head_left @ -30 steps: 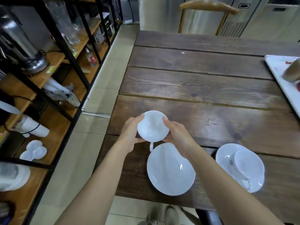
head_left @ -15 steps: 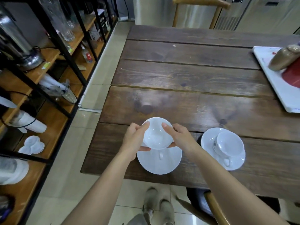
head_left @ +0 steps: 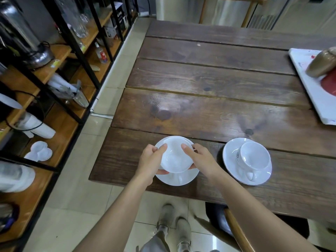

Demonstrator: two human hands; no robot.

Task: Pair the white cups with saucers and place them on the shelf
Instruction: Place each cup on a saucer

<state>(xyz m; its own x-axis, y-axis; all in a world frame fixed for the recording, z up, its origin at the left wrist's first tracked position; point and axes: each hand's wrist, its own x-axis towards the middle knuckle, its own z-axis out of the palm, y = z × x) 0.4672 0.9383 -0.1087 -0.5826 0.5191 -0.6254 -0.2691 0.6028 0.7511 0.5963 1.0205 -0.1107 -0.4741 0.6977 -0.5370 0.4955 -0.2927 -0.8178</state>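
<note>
Both my hands hold one white cup (head_left: 176, 157) by its sides, directly over a white saucer (head_left: 189, 179) near the table's front left corner. My left hand (head_left: 151, 161) grips the cup's left side and my right hand (head_left: 201, 160) its right side. The cup's handle points toward me; whether the cup rests on the saucer I cannot tell. To the right, a second white cup (head_left: 254, 159) sits on its own saucer (head_left: 230, 153). The wooden shelf unit (head_left: 60, 124) with a black metal frame stands to the left of the table.
The dark plank table (head_left: 209, 79) stretches ahead. A white tray (head_left: 309, 84) with a brown and a red item lies at the far right edge. The shelves hold glassware, a metal urn, stacked white dishes (head_left: 39, 151). A chair back (head_left: 236, 231) is near my right arm.
The cup has come down from above the saucer's far side to right over its middle. The view has pulled back from the table and shifted.
</note>
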